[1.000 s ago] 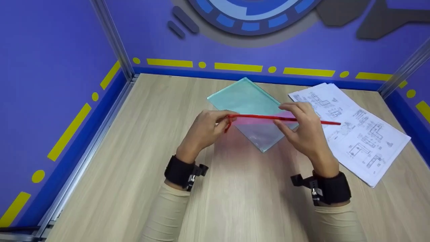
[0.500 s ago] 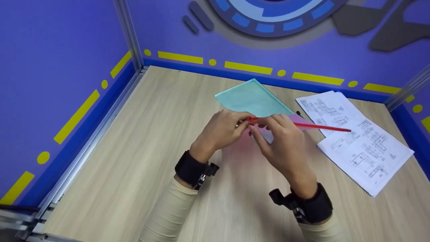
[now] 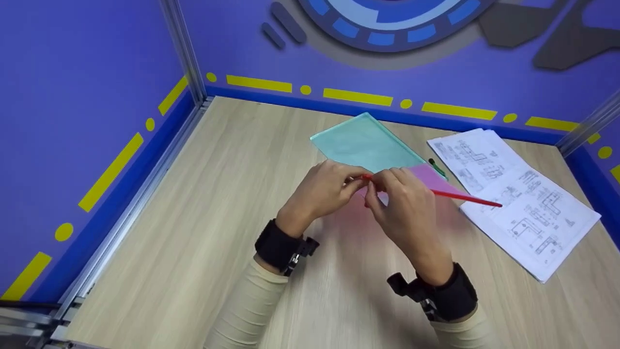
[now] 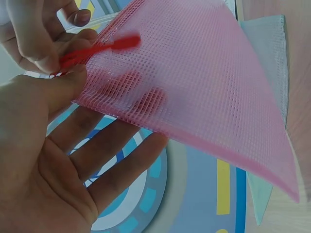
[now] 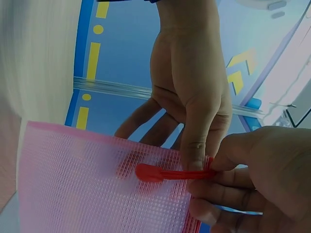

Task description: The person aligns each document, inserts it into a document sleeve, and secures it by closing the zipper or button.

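Note:
A pink mesh zipper pouch (image 3: 431, 175) with a red zipper edge (image 3: 467, 198) is held up above the table. My left hand (image 3: 323, 190) pinches its corner at the zipper's left end between thumb and fingers; the other fingers lie straight behind the mesh (image 4: 194, 92). Right beside it, my right hand (image 3: 409, 213) pinches the red zipper at the same corner. A red zipper pull (image 5: 149, 173) hangs from there across the mesh in the right wrist view. My fingertips hide the slider itself. In the head view the hands cover much of the pouch.
A pale green mesh pouch (image 3: 368, 143) lies flat on the table behind my hands, its dark green pull (image 3: 437, 167) at its right. White sheets with technical drawings (image 3: 533, 208) lie to the right. Blue panels with yellow marks (image 3: 358, 97) wall the table's back and sides.
My right hand has moved left along the red zipper edge to meet my left hand, and its spread fingers have closed into a pinch. The pouch's right end has dipped slightly.

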`<act>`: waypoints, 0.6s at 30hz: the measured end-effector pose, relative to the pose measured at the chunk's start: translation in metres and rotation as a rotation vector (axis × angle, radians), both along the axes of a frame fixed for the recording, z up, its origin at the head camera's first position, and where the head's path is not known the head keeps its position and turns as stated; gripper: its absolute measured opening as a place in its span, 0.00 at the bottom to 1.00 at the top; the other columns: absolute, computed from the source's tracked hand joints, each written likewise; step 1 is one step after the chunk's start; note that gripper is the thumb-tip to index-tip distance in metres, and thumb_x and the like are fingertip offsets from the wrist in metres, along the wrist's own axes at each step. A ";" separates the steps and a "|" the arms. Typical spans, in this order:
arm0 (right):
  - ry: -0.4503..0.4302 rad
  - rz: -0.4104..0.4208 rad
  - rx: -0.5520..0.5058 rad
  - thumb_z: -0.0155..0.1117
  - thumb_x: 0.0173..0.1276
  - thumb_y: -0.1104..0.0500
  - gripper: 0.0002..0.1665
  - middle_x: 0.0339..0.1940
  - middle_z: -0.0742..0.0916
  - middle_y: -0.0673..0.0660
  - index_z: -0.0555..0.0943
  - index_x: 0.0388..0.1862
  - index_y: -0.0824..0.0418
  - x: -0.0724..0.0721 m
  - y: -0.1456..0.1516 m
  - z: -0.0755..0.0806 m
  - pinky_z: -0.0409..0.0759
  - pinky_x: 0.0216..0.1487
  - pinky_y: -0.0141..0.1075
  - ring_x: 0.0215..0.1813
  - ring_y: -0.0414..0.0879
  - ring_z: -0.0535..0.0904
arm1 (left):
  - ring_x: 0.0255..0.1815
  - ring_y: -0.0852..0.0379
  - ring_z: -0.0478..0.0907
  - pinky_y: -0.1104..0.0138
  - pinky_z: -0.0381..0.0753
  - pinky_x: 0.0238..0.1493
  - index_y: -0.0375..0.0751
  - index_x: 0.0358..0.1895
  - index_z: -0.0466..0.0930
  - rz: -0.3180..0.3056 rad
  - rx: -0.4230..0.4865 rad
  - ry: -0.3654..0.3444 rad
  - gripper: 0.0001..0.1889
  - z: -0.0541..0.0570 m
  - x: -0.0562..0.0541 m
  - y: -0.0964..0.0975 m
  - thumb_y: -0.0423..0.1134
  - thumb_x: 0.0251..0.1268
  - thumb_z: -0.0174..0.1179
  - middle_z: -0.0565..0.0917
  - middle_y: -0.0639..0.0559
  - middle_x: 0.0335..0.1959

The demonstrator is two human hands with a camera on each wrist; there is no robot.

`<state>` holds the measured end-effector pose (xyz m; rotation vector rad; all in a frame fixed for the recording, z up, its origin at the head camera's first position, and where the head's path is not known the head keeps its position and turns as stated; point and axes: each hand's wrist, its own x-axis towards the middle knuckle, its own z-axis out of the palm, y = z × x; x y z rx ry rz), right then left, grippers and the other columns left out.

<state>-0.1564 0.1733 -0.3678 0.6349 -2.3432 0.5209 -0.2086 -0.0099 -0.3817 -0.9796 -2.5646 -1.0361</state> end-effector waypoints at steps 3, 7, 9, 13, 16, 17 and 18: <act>0.006 0.010 -0.020 0.75 0.67 0.64 0.06 0.31 0.85 0.56 0.84 0.36 0.64 -0.002 0.001 -0.003 0.82 0.35 0.41 0.35 0.51 0.81 | 0.30 0.60 0.74 0.68 0.70 0.34 0.53 0.56 0.92 -0.006 0.011 -0.003 0.11 -0.001 -0.001 -0.001 0.44 0.81 0.62 0.89 0.59 0.41; 0.000 0.032 -0.045 0.73 0.69 0.63 0.06 0.30 0.84 0.56 0.83 0.35 0.63 -0.004 0.003 -0.004 0.78 0.36 0.41 0.35 0.51 0.80 | 0.31 0.60 0.75 0.68 0.71 0.34 0.53 0.55 0.92 -0.014 0.016 -0.004 0.11 -0.003 -0.001 -0.002 0.44 0.81 0.61 0.89 0.59 0.40; -0.002 0.049 -0.061 0.72 0.69 0.63 0.06 0.30 0.84 0.56 0.83 0.35 0.63 -0.005 0.003 -0.005 0.75 0.37 0.42 0.35 0.52 0.79 | 0.32 0.60 0.76 0.68 0.72 0.35 0.53 0.55 0.92 -0.016 0.019 -0.003 0.11 -0.003 -0.002 -0.003 0.44 0.81 0.61 0.89 0.59 0.40; 0.002 0.072 -0.080 0.73 0.69 0.63 0.06 0.29 0.84 0.57 0.83 0.34 0.63 -0.006 0.004 -0.006 0.66 0.38 0.44 0.37 0.53 0.76 | 0.35 0.62 0.80 0.68 0.75 0.37 0.52 0.55 0.92 -0.017 0.024 -0.009 0.11 -0.003 -0.002 -0.005 0.43 0.82 0.60 0.90 0.59 0.43; -0.002 0.067 -0.082 0.73 0.68 0.63 0.06 0.29 0.84 0.57 0.83 0.35 0.63 -0.007 0.005 -0.005 0.62 0.40 0.45 0.37 0.54 0.72 | 0.37 0.62 0.80 0.68 0.76 0.38 0.53 0.55 0.92 -0.014 0.027 -0.019 0.11 -0.002 -0.002 -0.005 0.43 0.81 0.61 0.90 0.59 0.44; -0.006 0.064 -0.083 0.73 0.68 0.63 0.07 0.29 0.84 0.57 0.83 0.35 0.63 -0.007 0.005 -0.005 0.61 0.40 0.46 0.38 0.54 0.72 | 0.36 0.62 0.79 0.68 0.76 0.37 0.53 0.55 0.92 -0.012 0.028 -0.022 0.11 -0.002 -0.002 -0.005 0.44 0.81 0.61 0.90 0.59 0.44; -0.010 0.061 -0.085 0.74 0.68 0.63 0.07 0.29 0.84 0.57 0.83 0.35 0.63 -0.008 0.006 -0.005 0.61 0.41 0.46 0.38 0.54 0.71 | 0.36 0.62 0.79 0.68 0.75 0.37 0.54 0.55 0.92 -0.010 0.030 -0.025 0.11 -0.003 -0.003 -0.005 0.44 0.81 0.61 0.90 0.59 0.44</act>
